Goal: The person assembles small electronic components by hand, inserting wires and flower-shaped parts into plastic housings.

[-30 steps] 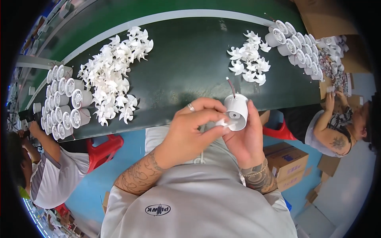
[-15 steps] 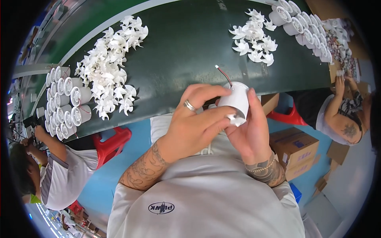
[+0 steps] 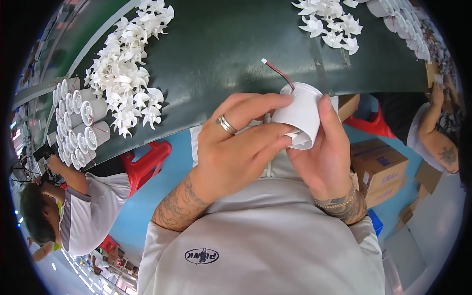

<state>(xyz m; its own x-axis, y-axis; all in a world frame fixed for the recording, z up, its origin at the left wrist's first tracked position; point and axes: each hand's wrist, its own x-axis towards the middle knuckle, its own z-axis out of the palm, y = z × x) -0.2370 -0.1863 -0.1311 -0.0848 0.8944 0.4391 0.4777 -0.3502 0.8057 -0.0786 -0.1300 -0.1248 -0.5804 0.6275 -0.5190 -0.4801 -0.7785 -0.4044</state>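
Between my two hands is a white cylindrical fan housing (image 3: 301,112), tilted with its open end toward me. A thin red and black wire (image 3: 278,72) with a small white plug sticks out of its far end. A white fan blade (image 3: 298,138) shows inside the open end. My left hand (image 3: 241,132) grips the housing from the left, its thumb and fingers at the rim by the blade. Around the right side and underneath, my right hand (image 3: 322,152) is closed on the same housing. The fingers beneath are partly hidden.
On the dark green work surface (image 3: 221,54) lie a long heap of white fan blades (image 3: 120,73) at left and a smaller heap (image 3: 334,24) at right. White housings are stacked at left (image 3: 78,123) and far right (image 3: 400,24). Co-workers sit either side; cardboard boxes (image 3: 376,167) stand on the floor.
The blade has gone deeper into the housing; earlier it stuck out past the rim. The hands and housing appear slightly higher and further right, and the whole view has shifted.
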